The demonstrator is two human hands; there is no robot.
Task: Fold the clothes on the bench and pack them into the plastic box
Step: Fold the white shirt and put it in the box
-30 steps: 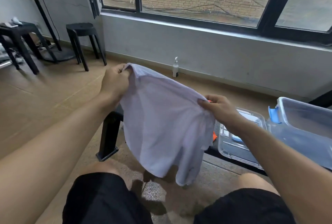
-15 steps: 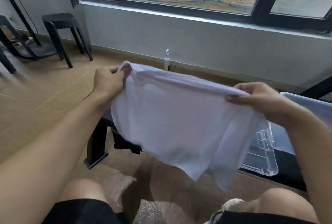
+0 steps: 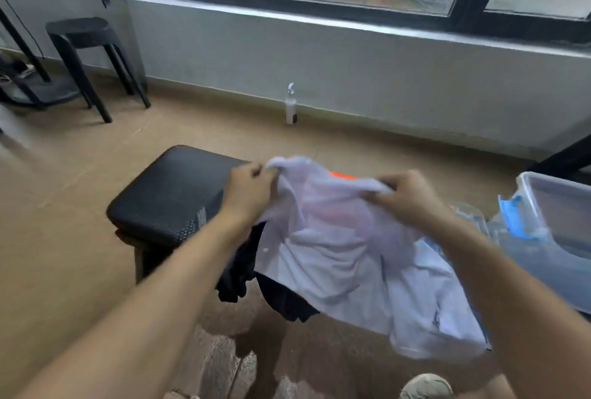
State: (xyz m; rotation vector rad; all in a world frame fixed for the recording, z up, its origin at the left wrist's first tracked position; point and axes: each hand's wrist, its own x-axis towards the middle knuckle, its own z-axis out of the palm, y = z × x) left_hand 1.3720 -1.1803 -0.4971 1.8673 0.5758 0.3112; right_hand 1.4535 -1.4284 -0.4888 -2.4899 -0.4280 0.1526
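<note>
Both hands are gripping 1 white shirt (image 3: 345, 254) by its upper edge: the left hand (image 3: 251, 194) is pinching a bunched corner, the right hand (image 3: 407, 199) is clutching the edge in curled fingers. Compared with half a second ago, when the shirt was being held stretched wide and high before the window wall, the hands are now sitting closer together and lower, over the bench (image 3: 169, 194), so the cloth is slackening and its lower part is draping down over a dark garment (image 3: 287, 299) hanging off the bench's near edge. Something orange (image 3: 342, 175) is showing behind the shirt's top edge. The box (image 3: 556, 207), lid off, is standing just to the right, with its blue latch (image 3: 515, 216) facing the shirt. Judged from this, the shirt is being laid down for folding; no fold is made yet, and nothing can be seen in the box. Motion blur is softening the cloth.
</note>
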